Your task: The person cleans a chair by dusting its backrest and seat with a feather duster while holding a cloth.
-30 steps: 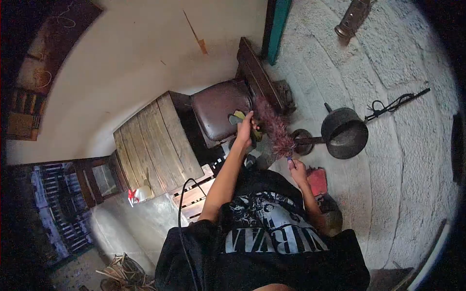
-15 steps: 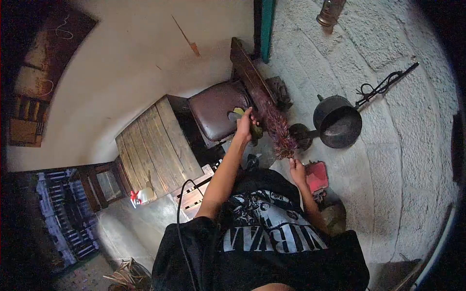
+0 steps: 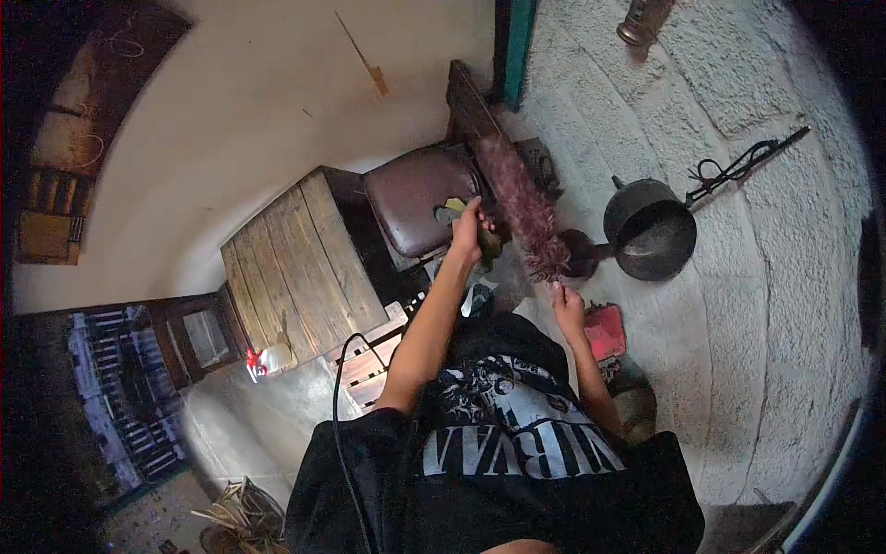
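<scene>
My right hand (image 3: pixel 568 309) is closed around the handle end of a fluffy maroon duster (image 3: pixel 526 203). The duster's head reaches up and away, lying along a dark wooden plank (image 3: pixel 471 106), and its far end is blurred. My left hand (image 3: pixel 468 235) grips a crumpled grey and yellow-green cloth (image 3: pixel 450 212), partly hidden by the fingers. That hand is over the front right part of a brown padded seat (image 3: pixel 420 203); whether it touches the seat I cannot tell.
A slatted wooden table (image 3: pixel 300 268) stands on the left, with a white spray bottle with a red nozzle (image 3: pixel 272 360) near its corner. Dark pans (image 3: pixel 651 231) are against the rough white wall (image 3: pixel 738 323). A red object (image 3: pixel 604 332) is beside my right forearm. A black cable (image 3: pixel 340 415) crosses my left arm.
The duster has moved a little upward along the plank, and its fibres look more spread. My right hand has risen slightly with it. The left hand keeps the cloth near the seat.
</scene>
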The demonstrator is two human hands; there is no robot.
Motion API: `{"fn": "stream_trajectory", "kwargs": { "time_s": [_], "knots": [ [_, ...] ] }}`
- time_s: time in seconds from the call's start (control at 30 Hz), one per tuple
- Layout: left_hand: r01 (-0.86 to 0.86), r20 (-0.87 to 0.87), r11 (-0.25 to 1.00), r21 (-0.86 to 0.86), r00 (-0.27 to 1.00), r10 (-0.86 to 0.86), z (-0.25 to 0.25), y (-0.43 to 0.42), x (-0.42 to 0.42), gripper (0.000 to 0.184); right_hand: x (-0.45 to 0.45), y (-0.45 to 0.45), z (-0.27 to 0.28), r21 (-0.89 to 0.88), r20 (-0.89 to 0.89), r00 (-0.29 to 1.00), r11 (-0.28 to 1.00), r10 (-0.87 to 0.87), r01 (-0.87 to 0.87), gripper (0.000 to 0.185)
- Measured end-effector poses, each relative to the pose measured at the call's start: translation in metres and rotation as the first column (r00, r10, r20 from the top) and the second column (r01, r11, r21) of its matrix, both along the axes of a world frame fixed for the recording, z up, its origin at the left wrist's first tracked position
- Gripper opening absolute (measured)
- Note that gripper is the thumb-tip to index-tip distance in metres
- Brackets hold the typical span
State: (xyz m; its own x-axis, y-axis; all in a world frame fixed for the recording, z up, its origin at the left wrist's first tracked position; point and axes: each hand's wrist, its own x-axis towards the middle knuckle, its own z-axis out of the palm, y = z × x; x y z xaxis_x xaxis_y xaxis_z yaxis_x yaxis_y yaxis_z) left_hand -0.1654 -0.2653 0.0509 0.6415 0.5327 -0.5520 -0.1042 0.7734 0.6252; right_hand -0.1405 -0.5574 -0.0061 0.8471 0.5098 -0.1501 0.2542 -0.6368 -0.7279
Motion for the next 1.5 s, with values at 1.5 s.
{"fn": "stream_trajectory", "kwargs": {
  "time_s": [1.5],
  "knots": [
    [-0.102, 0.106, 0.994, -0.032, 0.989, 0.105, -0.017, 0.261, 0.134, 0.024, 0.115, 0.301, 0.007, -0.049, 0.072, 0.996, 0.997, -0.059, 0.062, 0.052]
  ]
}}
